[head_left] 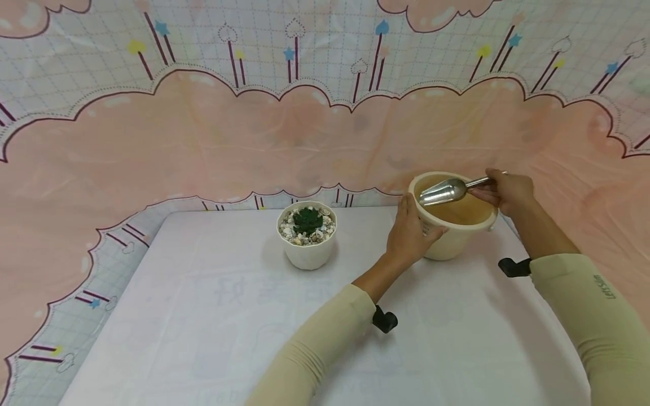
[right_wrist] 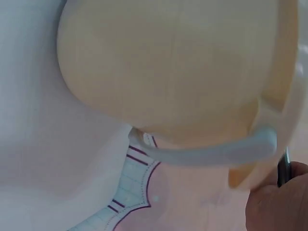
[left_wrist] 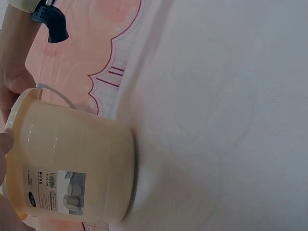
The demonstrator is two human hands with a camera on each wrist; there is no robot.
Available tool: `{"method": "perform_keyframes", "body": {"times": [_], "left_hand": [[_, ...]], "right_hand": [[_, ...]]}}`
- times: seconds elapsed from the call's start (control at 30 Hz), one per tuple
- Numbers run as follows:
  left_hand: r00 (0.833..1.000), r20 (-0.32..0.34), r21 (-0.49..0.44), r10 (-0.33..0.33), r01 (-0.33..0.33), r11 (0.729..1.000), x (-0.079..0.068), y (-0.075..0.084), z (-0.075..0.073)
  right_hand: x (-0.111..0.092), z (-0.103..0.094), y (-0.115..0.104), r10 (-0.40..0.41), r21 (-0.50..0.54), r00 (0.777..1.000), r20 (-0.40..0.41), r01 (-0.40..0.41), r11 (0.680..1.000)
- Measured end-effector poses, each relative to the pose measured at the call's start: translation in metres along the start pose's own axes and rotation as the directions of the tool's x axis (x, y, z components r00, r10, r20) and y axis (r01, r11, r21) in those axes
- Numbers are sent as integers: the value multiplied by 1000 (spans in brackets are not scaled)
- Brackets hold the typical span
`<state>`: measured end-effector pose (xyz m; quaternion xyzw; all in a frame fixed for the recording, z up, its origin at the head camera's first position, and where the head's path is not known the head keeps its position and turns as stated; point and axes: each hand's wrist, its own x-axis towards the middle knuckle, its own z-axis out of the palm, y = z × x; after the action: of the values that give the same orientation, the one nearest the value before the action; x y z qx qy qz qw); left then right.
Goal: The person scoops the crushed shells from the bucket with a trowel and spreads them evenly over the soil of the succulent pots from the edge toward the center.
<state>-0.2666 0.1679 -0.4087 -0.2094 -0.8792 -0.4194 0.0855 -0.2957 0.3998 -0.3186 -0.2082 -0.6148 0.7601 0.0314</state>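
A cream plastic bucket (head_left: pixel 449 242) stands near the back right of the table. My left hand (head_left: pixel 408 234) holds its left side at the rim, thumb across the front and fingers along the outer wall. In my right hand (head_left: pixel 513 193) is the handle of a shiny metal scoop (head_left: pixel 446 192), gripped above the bucket's right rim. The scoop's bowl points left and lies over the bucket's opening. A printed label (left_wrist: pixel 55 190) shows on the bucket's wall in the left wrist view. The pale bail handle (right_wrist: pixel 207 153) hangs down the bucket's side in the right wrist view.
A small white pot (head_left: pixel 310 256) with a dark green succulent (head_left: pixel 307 220) among pebbles stands left of the bucket. Both are on the white table (head_left: pixel 213 316). A pink patterned cloth (head_left: pixel 284 141) hangs behind the table's back edge.
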Motion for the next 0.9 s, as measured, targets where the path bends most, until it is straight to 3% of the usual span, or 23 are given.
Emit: {"method": "perform_keyframes", "body": {"times": [0.17,0.27,0.37,0.4,0.57,0.67,0.8,0.9], "left_hand": [[1000,13,-21,-9,9,1000,-1,1,-1],[1000,13,-16,-8,8,1000,0,1,-1],[1000,13,-14,-10,10,1000,0,2,-2],[1000,13,-14,-12,12,1000,0,2,-2],[1000,21,-10,-13,13,1000,0,2,-1],[1000,25,-4,-14,14,1000,1,2,-1],[1000,18,2,-16,16,1000,1,2,-1],[1000,13,4,-16,16,1000,1,2,0]], "right_hand": [[2,15,17,-165,-201,984,61,174,964],[3,25,25,-215,-324,974,73,228,918],[4,31,29,-235,-379,969,76,246,892],[4,32,29,-238,-393,968,77,249,885],[3,31,28,-259,-311,964,53,262,913],[4,30,28,-274,-320,960,61,279,905],[6,31,32,-237,-393,964,116,264,881],[5,32,33,-187,-387,972,141,228,894]]}}
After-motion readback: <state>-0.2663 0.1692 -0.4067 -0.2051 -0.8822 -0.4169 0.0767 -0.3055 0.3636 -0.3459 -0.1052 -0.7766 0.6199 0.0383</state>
